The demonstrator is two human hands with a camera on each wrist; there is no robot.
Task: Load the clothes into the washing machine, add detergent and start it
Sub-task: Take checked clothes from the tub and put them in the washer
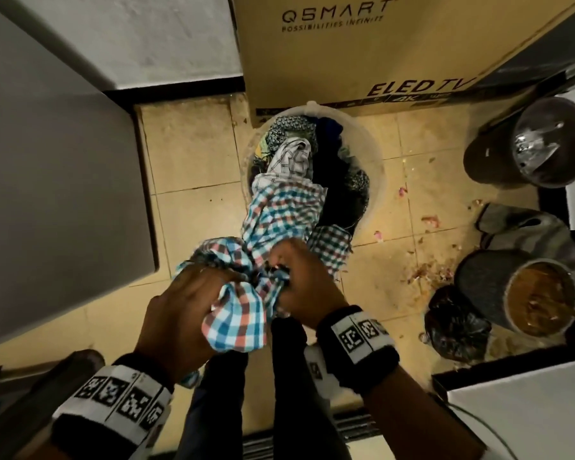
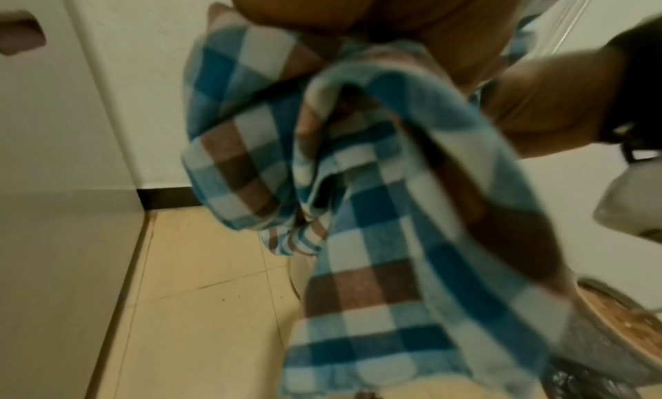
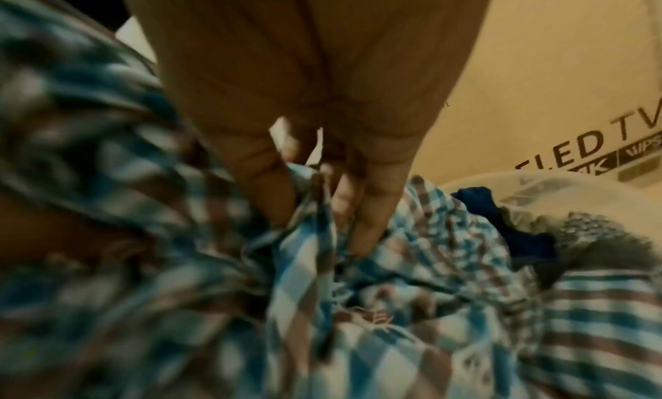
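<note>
A blue, white and red checked cloth (image 1: 273, 220) stretches from a pale round laundry tub (image 1: 379, 167) on the floor up into both my hands. My left hand (image 1: 193, 303) grips a bunched fold of it, seen close in the left wrist view as checked cloth (image 2: 358, 207) under the left hand (image 2: 412, 14). My right hand (image 1: 299, 277) pinches the gathered cloth just to the right; in the right wrist view its fingers (image 3: 372, 207) dig into the checked cloth (image 3: 412, 306). More clothes (image 1: 292, 141) fill the tub, dark and patterned ones. No washing machine front or detergent is visible.
A tall TV carton (image 1: 362, 54) stands behind the tub. A grey appliance side (image 1: 54, 194) fills the left. On the right are a dark bin (image 1: 525, 144), a pot of brown food (image 1: 541, 300), a black bag (image 1: 455, 323) and scraps on the tiles.
</note>
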